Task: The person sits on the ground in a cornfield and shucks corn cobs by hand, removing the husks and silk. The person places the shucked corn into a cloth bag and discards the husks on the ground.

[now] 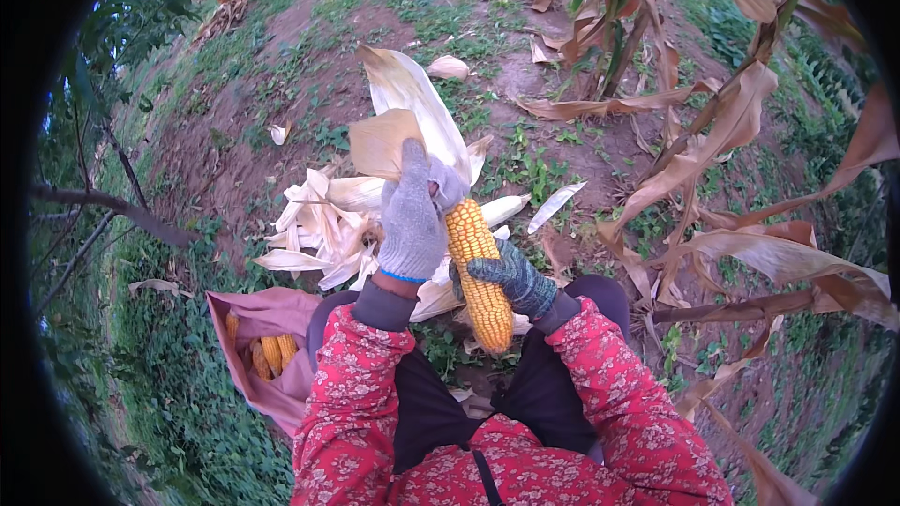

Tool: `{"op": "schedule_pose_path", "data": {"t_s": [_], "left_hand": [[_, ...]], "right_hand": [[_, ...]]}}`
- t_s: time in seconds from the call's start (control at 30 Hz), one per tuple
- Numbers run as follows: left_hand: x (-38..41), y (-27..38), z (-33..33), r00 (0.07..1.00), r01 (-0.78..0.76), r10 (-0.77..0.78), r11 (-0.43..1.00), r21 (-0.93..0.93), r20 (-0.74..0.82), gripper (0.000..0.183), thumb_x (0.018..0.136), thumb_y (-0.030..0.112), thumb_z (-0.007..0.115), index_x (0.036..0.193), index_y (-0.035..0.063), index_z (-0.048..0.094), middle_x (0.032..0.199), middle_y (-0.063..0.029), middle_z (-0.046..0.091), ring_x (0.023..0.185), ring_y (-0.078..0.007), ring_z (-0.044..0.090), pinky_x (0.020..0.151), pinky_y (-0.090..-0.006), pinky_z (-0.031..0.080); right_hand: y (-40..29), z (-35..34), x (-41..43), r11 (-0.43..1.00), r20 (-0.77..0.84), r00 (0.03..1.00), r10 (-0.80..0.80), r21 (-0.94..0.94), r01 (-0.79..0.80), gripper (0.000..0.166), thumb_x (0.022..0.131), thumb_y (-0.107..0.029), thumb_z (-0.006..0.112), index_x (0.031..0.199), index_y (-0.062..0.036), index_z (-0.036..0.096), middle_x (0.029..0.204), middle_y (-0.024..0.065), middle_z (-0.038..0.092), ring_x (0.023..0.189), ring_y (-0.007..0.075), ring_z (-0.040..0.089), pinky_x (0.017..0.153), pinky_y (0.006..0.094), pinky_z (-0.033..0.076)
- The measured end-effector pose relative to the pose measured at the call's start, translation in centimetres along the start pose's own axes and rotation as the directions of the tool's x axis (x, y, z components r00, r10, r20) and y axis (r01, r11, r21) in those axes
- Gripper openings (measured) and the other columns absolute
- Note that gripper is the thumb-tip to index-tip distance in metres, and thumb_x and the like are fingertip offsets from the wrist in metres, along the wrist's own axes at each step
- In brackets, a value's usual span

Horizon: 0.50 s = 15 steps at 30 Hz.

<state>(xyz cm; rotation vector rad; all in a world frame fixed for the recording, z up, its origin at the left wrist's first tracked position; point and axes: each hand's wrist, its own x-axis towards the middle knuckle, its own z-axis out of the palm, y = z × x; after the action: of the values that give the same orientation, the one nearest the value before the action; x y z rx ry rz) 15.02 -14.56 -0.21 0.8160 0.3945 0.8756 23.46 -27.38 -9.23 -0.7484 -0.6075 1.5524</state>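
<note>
My left hand, in a light grey knit glove with a torn spot, is closed on the dry husk at the base of a yellow ear of corn. The husk leaves are peeled back and point away from me. My right hand, in a dark green-grey knit glove, wraps around the middle of the ear. The kernels are bare, and the ear's tip points down toward my lap. Beneath and beside my hands, a heap of pale loose husks lies on the soil.
A pink cloth bag holding several yellow ears lies at my left side. Dry corn stalks with brown leaves rise on the right. A bare branch reaches in from the left. Low weeds grow over reddish soil.
</note>
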Motion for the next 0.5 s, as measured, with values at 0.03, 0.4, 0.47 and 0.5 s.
{"op": "schedule_pose_path", "data": {"t_s": [0.03, 0.4, 0.47, 0.5], "left_hand": [[0.5, 0.4, -0.5, 0.990, 0.062, -0.040, 0.985, -0.163, 0.134, 0.045, 0.099, 0.041, 0.036, 0.060, 0.0180, 0.039, 0.048, 0.0053, 0.026, 0.044, -0.0106, 0.026, 0.058, -0.0298, 0.034], [0.0, 1.9, -0.3, 0.931, 0.282, -0.102, 0.811, -0.512, 0.351, 0.044, 0.100, 0.042, 0.022, 0.064, 0.0210, 0.034, 0.046, 0.0092, 0.018, 0.041, -0.0106, 0.015, 0.053, -0.0311, 0.028], [-0.5, 2.3, -0.1, 0.905, 0.337, -0.126, 0.797, -0.501, 0.407, 0.043, 0.100, 0.041, 0.021, 0.065, 0.0209, 0.034, 0.046, 0.0092, 0.018, 0.040, -0.0100, 0.015, 0.049, -0.0302, 0.026], [-0.7, 2.5, -0.1, 0.897, 0.347, -0.134, 0.804, -0.483, 0.421, 0.042, 0.100, 0.040, 0.021, 0.065, 0.0210, 0.034, 0.046, 0.0092, 0.018, 0.039, -0.0095, 0.015, 0.047, -0.0296, 0.025]], "right_hand": [[0.0, 0.2, 0.0, 1.000, 0.009, 1.000, -0.013, 0.026, 0.013, 0.051, 0.077, -0.029, 0.074, 0.111, 0.0019, 0.052, 0.091, 0.0116, 0.063, 0.077, 0.0226, 0.065, 0.069, 0.0340, 0.055], [-0.5, 0.0, -0.2, 0.990, 0.200, 0.979, -0.042, 0.142, 0.014, 0.061, 0.071, -0.035, 0.076, 0.112, 0.0021, 0.051, 0.092, 0.0122, 0.062, 0.081, 0.0232, 0.064, 0.072, 0.0348, 0.054], [-1.1, -0.1, -0.8, 0.999, 0.143, 0.989, -0.033, 0.039, 0.027, 0.062, 0.070, -0.032, 0.078, 0.115, 0.0009, 0.050, 0.094, 0.0124, 0.062, 0.082, 0.0229, 0.064, 0.072, 0.0349, 0.054], [-1.5, -0.2, -1.1, 0.999, 0.115, 0.993, -0.028, -0.013, 0.029, 0.063, 0.070, -0.031, 0.079, 0.116, 0.0003, 0.050, 0.095, 0.0125, 0.062, 0.083, 0.0227, 0.064, 0.072, 0.0349, 0.054]]}}
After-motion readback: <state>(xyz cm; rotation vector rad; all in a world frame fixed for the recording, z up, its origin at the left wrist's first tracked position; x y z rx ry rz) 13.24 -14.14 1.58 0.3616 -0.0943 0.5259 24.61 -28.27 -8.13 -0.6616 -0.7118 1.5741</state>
